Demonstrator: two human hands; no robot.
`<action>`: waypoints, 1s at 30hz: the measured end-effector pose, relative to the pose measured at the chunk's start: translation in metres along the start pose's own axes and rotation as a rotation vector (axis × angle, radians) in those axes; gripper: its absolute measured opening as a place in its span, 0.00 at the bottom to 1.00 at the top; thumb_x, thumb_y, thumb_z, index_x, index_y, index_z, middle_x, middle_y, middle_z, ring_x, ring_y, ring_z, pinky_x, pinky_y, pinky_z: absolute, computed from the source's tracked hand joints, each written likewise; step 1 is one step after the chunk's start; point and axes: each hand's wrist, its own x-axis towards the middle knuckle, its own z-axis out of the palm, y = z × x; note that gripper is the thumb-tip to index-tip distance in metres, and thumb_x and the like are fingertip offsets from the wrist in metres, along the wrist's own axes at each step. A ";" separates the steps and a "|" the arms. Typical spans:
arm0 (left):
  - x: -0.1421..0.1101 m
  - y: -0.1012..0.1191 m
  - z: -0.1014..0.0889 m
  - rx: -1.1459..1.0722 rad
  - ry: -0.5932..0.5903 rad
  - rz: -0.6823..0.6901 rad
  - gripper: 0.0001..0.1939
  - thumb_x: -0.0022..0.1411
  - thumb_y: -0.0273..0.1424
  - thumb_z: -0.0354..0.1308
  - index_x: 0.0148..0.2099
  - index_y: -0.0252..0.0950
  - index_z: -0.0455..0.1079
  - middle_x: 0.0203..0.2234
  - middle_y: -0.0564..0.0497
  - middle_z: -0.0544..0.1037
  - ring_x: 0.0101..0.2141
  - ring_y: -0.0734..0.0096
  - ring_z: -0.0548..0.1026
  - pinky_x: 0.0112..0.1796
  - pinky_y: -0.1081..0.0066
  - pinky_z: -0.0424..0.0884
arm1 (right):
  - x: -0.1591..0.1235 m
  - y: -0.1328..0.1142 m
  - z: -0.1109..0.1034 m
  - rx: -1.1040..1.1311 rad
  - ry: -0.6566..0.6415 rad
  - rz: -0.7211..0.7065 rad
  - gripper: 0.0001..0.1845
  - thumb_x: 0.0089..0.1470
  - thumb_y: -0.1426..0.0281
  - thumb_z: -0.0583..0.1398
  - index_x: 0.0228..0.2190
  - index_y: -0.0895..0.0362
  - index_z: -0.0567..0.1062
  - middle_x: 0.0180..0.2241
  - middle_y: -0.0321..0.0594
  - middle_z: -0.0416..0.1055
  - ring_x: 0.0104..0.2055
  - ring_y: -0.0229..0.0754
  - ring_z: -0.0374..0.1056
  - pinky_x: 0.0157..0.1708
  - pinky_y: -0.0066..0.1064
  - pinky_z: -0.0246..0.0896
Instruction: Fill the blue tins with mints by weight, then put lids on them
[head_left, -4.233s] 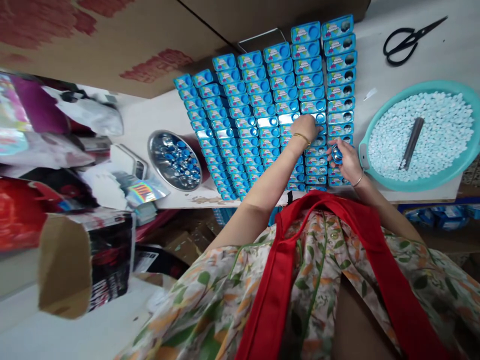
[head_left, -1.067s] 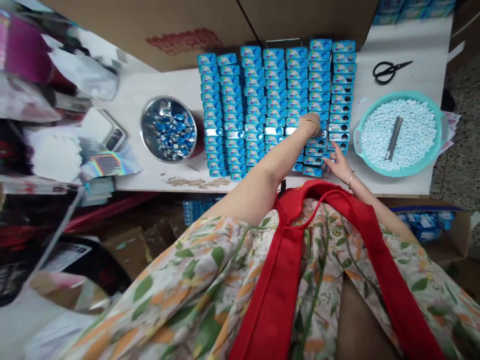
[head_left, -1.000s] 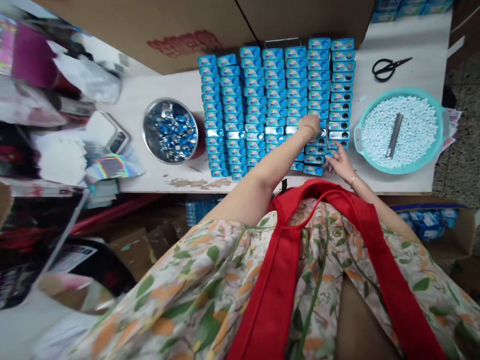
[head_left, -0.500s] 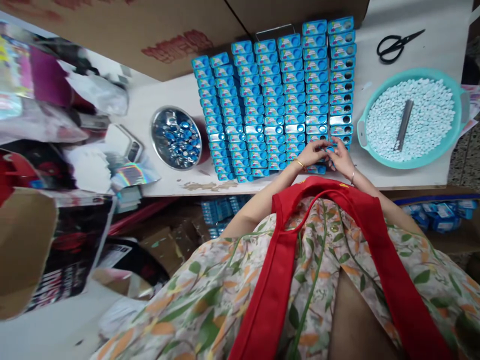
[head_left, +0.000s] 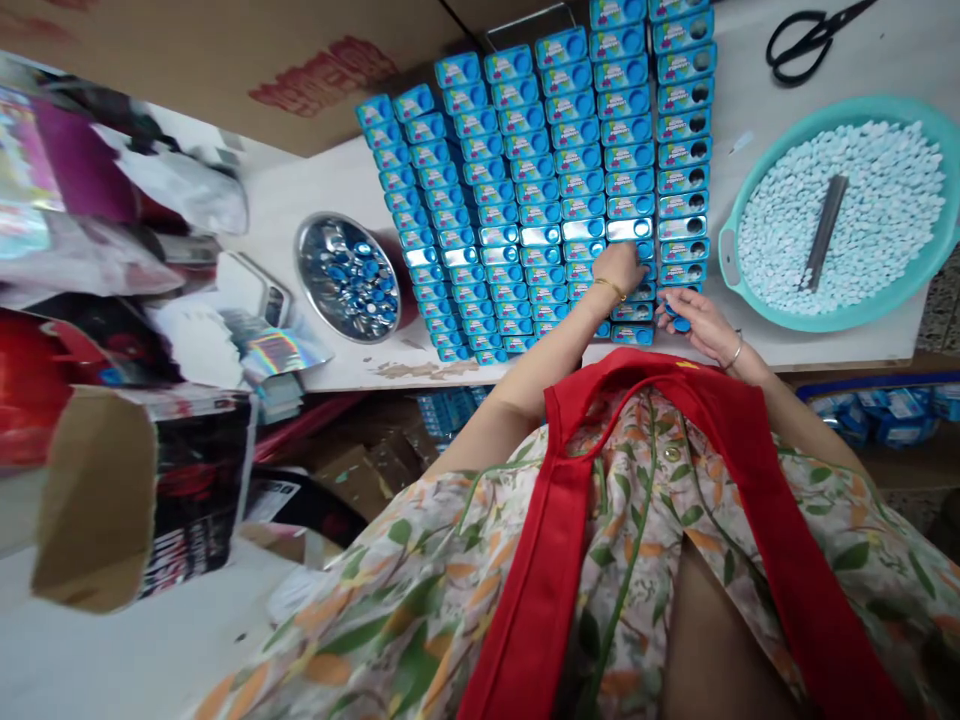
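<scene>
- On the white table (head_left: 337, 365) before us stand seven close columns of small blue tins (head_left: 525, 190), each column a long line running away from us
- Our left hand (head_left: 621, 270) reaches out over the near end of the second column from the right; its fingers are curled down onto a tin there, and we cannot tell whether they pinch it or only press on it
- A thin gold bangle (head_left: 609, 290) circles that left wrist
- Our right hand (head_left: 694, 318) lies just beside the near end of the rightmost column, fingers gathered round a small blue piece (head_left: 677, 322) held at the fingertips
- Another bangle sits on the right wrist
- To the right of the tins, near our right hand, a turquoise basin (head_left: 731, 260) is filled with small pale tablets (head_left: 877, 210), and a flat grey metal strip (head_left: 823, 232) lies on top of them
- Beyond the basin, at the far edge, lie black scissors (head_left: 814, 40)
- To the left of the tins, a round steel bowl (head_left: 307, 265) holds a heap of small blue pieces
- A brown cardboard box (head_left: 225, 70) with red print stands behind the bowl
- Nearest to us we see our flowered dress (head_left: 450, 580) crossed by red straps (head_left: 547, 560)
</scene>
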 end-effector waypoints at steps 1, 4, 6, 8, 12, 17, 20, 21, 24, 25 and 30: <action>0.002 0.003 -0.004 0.043 -0.040 -0.020 0.11 0.64 0.35 0.64 0.44 0.33 0.77 0.45 0.37 0.81 0.49 0.49 0.79 0.48 0.60 0.72 | -0.001 -0.001 0.000 0.015 0.011 0.015 0.22 0.51 0.56 0.72 0.39 0.58 0.75 0.31 0.37 0.73 0.29 0.33 0.69 0.24 0.22 0.62; 0.009 0.008 -0.012 0.126 -0.107 -0.080 0.18 0.62 0.40 0.67 0.48 0.31 0.77 0.48 0.35 0.80 0.52 0.45 0.78 0.50 0.59 0.72 | -0.003 -0.005 0.002 0.056 0.045 0.051 0.22 0.54 0.52 0.70 0.36 0.57 0.74 0.28 0.35 0.71 0.26 0.32 0.66 0.21 0.23 0.59; 0.012 0.007 -0.015 0.149 -0.110 -0.100 0.22 0.60 0.42 0.69 0.49 0.30 0.77 0.49 0.35 0.79 0.53 0.44 0.77 0.50 0.59 0.72 | -0.002 -0.009 0.006 0.062 0.062 0.074 0.23 0.56 0.49 0.67 0.34 0.58 0.74 0.26 0.35 0.70 0.23 0.32 0.64 0.19 0.24 0.56; 0.011 0.004 -0.014 0.144 -0.082 -0.083 0.21 0.59 0.41 0.70 0.48 0.31 0.77 0.48 0.36 0.80 0.52 0.45 0.77 0.50 0.59 0.72 | -0.002 -0.012 0.010 0.069 0.089 0.108 0.24 0.57 0.48 0.66 0.33 0.58 0.73 0.23 0.34 0.69 0.21 0.32 0.62 0.18 0.24 0.54; -0.015 -0.002 0.005 -0.104 0.023 0.233 0.12 0.64 0.36 0.63 0.46 0.34 0.76 0.40 0.43 0.80 0.45 0.57 0.78 0.47 0.65 0.72 | 0.000 -0.012 0.016 0.109 0.147 0.176 0.26 0.58 0.47 0.65 0.30 0.58 0.71 0.21 0.34 0.68 0.20 0.31 0.60 0.16 0.23 0.52; -0.055 -0.006 0.038 -0.382 0.077 0.470 0.09 0.60 0.25 0.61 0.44 0.36 0.73 0.40 0.47 0.77 0.43 0.65 0.75 0.45 0.68 0.71 | 0.002 -0.002 0.023 0.108 0.151 0.173 0.21 0.59 0.52 0.66 0.30 0.57 0.69 0.19 0.30 0.64 0.19 0.31 0.59 0.16 0.23 0.53; -0.054 -0.013 0.040 -0.433 0.144 0.258 0.04 0.64 0.24 0.56 0.40 0.36 0.71 0.36 0.48 0.77 0.38 0.66 0.74 0.42 0.69 0.70 | 0.000 0.004 0.021 0.094 0.112 0.178 0.13 0.60 0.62 0.65 0.33 0.58 0.70 0.23 0.33 0.69 0.22 0.32 0.64 0.20 0.24 0.59; -0.051 -0.016 0.038 -0.432 0.146 0.197 0.04 0.64 0.24 0.56 0.40 0.37 0.71 0.34 0.48 0.77 0.37 0.67 0.74 0.41 0.69 0.69 | -0.002 0.005 0.019 0.087 0.089 0.172 0.09 0.59 0.66 0.65 0.36 0.58 0.71 0.26 0.35 0.71 0.24 0.32 0.65 0.22 0.24 0.61; -0.041 -0.021 0.029 -0.325 0.103 0.103 0.02 0.62 0.26 0.59 0.37 0.38 0.71 0.33 0.49 0.78 0.36 0.64 0.75 0.40 0.68 0.69 | -0.007 0.008 0.007 0.025 0.035 0.129 0.15 0.54 0.73 0.64 0.44 0.57 0.71 0.30 0.36 0.74 0.27 0.35 0.69 0.24 0.25 0.62; -0.039 -0.021 0.027 -0.276 0.088 0.096 0.02 0.62 0.26 0.60 0.37 0.38 0.71 0.33 0.48 0.79 0.38 0.62 0.76 0.41 0.67 0.69 | -0.009 0.009 0.003 -0.009 0.030 0.115 0.16 0.54 0.74 0.63 0.45 0.57 0.70 0.30 0.35 0.73 0.27 0.35 0.69 0.23 0.25 0.61; -0.036 -0.006 0.024 -0.082 0.055 0.059 0.04 0.66 0.28 0.60 0.43 0.37 0.73 0.41 0.43 0.81 0.45 0.54 0.78 0.45 0.62 0.70 | -0.017 0.014 -0.006 -0.127 0.043 0.067 0.13 0.57 0.66 0.64 0.42 0.54 0.68 0.28 0.33 0.71 0.23 0.35 0.65 0.19 0.25 0.57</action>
